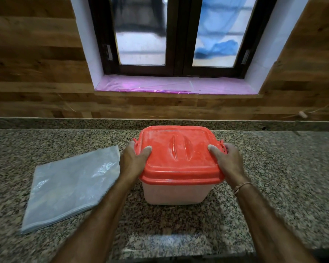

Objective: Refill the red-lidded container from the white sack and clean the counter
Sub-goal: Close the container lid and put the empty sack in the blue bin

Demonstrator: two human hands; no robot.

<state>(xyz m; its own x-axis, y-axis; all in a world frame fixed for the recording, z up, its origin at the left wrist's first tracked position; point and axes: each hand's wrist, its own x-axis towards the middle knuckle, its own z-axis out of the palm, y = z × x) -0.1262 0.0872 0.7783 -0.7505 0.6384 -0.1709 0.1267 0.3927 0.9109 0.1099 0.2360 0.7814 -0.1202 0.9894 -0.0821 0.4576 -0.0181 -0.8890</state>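
Note:
A white plastic container (176, 193) with a red lid (179, 154) stands on the granite counter (273, 168) in the middle of the view. The lid sits on it and is dusted with white powder. My left hand (134, 158) grips the lid's left edge, thumb on top and fingers curled round the side by the left clasp. My right hand (229, 162) grips the right edge the same way. The white sack (68, 186) lies flat and folded on the counter just left of my left forearm.
A wood-panelled wall rises behind the counter, with a dark-framed window (177, 35) above a pink-covered sill (175, 85). The counter's front edge (179, 257) runs along the bottom of the view.

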